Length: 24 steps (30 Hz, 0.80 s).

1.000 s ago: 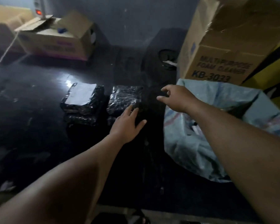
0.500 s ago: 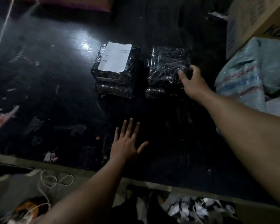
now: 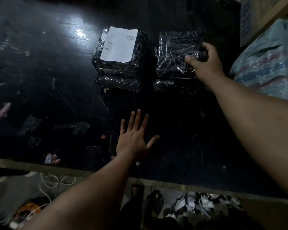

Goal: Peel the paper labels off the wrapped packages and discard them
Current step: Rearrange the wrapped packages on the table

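On the dark table, two stacks of wrapped packages.
Right hand apparently grips the unlabelled stack; left hand lies splayed flat, nearer than the labelled stack.

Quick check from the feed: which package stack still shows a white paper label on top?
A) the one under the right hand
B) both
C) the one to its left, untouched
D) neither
C: the white label lies on the left stack, which neither hand touches; the right hand grips the right stack, whose top shows only black wrap.
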### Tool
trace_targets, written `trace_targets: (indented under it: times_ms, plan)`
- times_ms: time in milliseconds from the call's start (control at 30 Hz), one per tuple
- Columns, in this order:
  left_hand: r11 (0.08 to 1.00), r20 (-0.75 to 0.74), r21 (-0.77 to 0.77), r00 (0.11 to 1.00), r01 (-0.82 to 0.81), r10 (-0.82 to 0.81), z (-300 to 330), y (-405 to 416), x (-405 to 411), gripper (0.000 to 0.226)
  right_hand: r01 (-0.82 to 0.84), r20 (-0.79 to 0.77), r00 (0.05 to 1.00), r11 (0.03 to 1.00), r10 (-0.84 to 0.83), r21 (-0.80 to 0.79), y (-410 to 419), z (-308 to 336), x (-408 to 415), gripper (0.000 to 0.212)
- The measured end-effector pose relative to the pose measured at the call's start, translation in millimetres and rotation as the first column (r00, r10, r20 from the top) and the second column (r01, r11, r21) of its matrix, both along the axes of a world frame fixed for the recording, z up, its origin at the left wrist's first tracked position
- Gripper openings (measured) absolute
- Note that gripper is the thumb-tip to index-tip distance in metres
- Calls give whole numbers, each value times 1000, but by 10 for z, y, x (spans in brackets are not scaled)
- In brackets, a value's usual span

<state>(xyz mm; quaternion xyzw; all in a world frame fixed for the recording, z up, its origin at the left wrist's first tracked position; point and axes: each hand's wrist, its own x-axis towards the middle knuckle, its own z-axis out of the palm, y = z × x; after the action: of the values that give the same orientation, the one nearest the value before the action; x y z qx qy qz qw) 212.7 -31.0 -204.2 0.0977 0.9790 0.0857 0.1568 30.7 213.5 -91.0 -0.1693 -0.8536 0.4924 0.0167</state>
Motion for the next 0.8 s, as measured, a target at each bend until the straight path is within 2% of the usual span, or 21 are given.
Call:
trace_targets:
  times_ms: [200,400,533,633,800]
  plan:
    - [1000,-10,-15,1000,-11,11,12,14,9,91,-16,-96,995,999,21,51,-70,84,188,65]
    - [1000,-51,1,998,-27,27,-16,19,41,86,-51,-178,983,999,50,2,6,134,1021,57]
    - [996,-59,41,995,-76,78,6,-3,76,77,-8,-189,982,995,-12,-102,18,-33,1721,53]
    - [996,-98,17,991,-89,90,16,12,146,70,27,-181,982,986,-57,-164,45,-269,2172,52]
    - [994,-117,-23,988,-105,102,-26,31,181,67,24,-108,993,981,-45,-193,14,-683,2640,53]
